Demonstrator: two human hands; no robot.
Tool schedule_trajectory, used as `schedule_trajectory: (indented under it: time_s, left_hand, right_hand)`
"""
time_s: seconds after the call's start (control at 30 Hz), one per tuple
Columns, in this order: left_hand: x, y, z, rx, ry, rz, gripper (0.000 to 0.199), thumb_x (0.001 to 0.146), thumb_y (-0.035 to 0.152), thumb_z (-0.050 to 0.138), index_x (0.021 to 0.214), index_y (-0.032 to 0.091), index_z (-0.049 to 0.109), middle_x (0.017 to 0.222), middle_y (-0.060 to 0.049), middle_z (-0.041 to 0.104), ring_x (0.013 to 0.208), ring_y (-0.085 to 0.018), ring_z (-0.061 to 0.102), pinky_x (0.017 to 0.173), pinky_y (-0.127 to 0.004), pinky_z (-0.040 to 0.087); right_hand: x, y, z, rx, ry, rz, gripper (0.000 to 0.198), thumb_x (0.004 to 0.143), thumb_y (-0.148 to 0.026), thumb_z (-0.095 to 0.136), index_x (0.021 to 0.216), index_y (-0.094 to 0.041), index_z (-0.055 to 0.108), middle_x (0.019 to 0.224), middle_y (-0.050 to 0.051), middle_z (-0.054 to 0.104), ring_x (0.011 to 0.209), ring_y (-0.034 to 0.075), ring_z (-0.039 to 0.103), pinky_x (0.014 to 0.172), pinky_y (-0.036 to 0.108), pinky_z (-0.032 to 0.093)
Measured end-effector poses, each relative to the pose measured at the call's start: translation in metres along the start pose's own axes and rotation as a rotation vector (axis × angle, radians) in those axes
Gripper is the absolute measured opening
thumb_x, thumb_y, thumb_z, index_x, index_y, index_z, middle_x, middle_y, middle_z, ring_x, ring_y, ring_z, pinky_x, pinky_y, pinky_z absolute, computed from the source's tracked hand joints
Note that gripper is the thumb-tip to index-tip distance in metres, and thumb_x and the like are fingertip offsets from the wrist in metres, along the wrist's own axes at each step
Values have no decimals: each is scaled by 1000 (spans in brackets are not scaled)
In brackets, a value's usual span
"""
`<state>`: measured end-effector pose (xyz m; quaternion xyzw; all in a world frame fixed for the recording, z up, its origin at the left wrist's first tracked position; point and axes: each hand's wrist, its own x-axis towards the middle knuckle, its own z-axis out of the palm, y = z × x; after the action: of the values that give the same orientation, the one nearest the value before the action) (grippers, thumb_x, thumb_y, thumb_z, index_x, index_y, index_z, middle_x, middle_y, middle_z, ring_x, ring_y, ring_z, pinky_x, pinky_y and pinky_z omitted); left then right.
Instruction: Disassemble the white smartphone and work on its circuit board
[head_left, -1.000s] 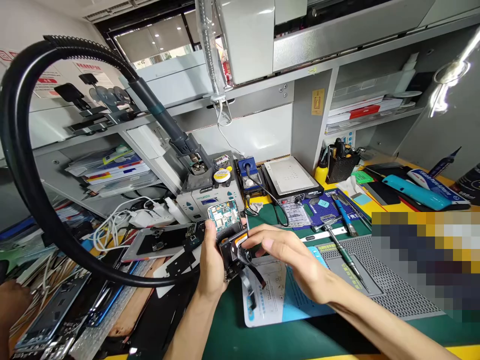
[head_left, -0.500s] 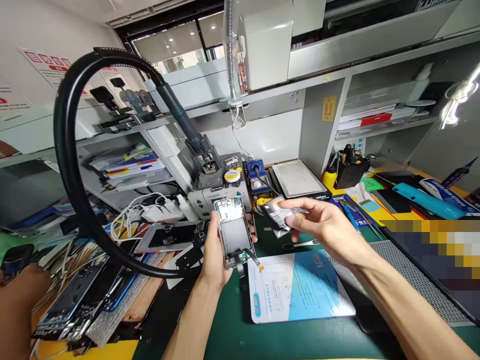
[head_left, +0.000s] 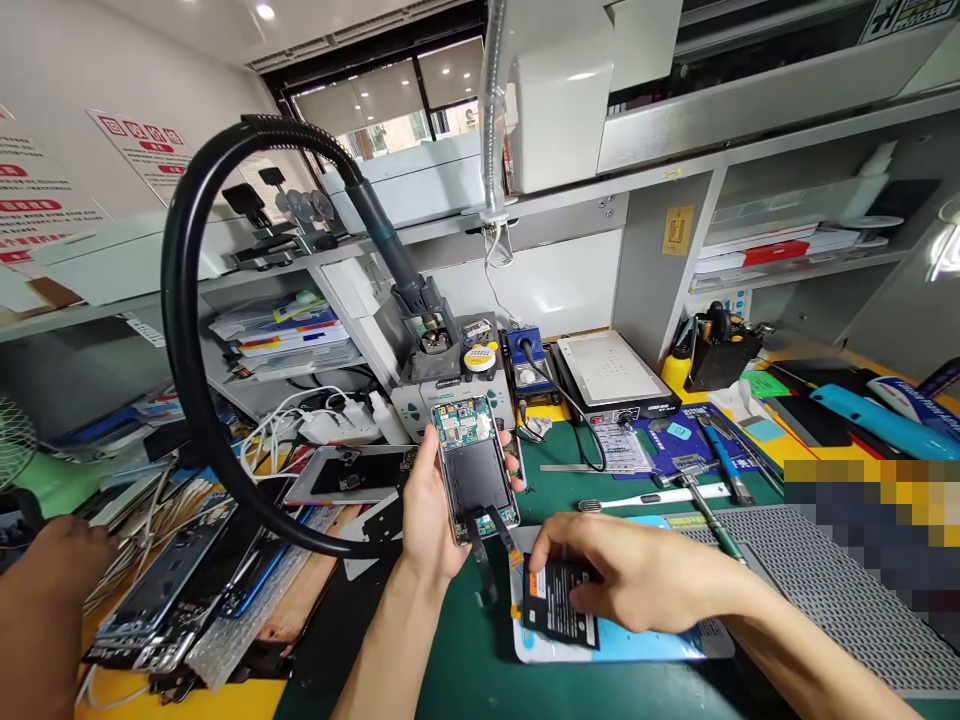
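My left hand (head_left: 433,500) is wrapped round an opened phone (head_left: 478,475), held tilted up with its green circuit board showing at the top and a dark bare bay below. Dark flex cables (head_left: 504,530) hang from its lower end. My right hand (head_left: 622,570), palm down, grips a flat black phone battery (head_left: 555,605) with an orange patch and white print. Thumb and fingers are on the battery, low over a blue and white package (head_left: 652,645); I cannot tell whether the two touch. A small clear bag (head_left: 534,428) lies behind the phone.
A thick black hose (head_left: 176,330) loops at the left. Phone parts (head_left: 161,585) are heaped there, beside another person's hand (head_left: 67,555). A toothbrush (head_left: 652,497), a screwdriver (head_left: 712,525) and a heating plate (head_left: 611,370) are on the right; a perforated grey mat (head_left: 832,590) lies nearer.
My right hand has let go of the small bag, moved down and nearer, and taken hold of the battery. My left hand still holds the phone. The view has shifted slightly.
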<state>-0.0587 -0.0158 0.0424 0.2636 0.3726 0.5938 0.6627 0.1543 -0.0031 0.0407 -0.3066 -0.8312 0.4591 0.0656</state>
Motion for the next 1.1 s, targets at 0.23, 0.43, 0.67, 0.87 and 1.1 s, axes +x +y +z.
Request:
schedule_trajectory:
  time_s: [0.23,0.43,0.67,0.87,1.1]
  left_hand:
    - [-2,-6,3,-48,-48,-32,67,94,64,39,106,9,75,90,-15,75,71,-25,71,68,-35,57]
    - [-6,-11,4,-36,-111,-44,69,95,63,36,109,7,74,90,-16,73,75,-27,70,74,-39,56]
    - [-7,-12,7,-37,-126,-58,68,95,62,36,111,8,73,95,-17,74,76,-28,70,76,-41,56]
    - [-7,-13,6,11,-80,-36,65,94,62,39,112,10,73,103,-18,75,80,-32,72,83,-49,55]
    - [-9,-12,8,-11,-148,-77,70,95,63,33,108,8,74,93,-17,75,76,-29,71,77,-43,54]
  right_hand:
    - [0,-2,-1,-137,37,53,43,71,-16,63,112,-27,69,98,2,70,92,24,64,77,30,49]
    - [-3,-2,-1,-204,36,111,49,69,-19,71,117,-29,67,126,7,65,107,28,65,92,36,50]
    - [-4,-14,1,-306,13,116,62,73,-18,68,134,-22,61,139,15,60,126,34,58,107,44,44]
    - [-1,-15,4,-372,-60,162,83,77,-19,68,154,-9,38,155,23,41,147,37,34,121,48,26]
    - [-5,-20,3,-360,-45,132,78,78,-16,68,151,-8,43,156,23,38,146,39,34,120,52,28]
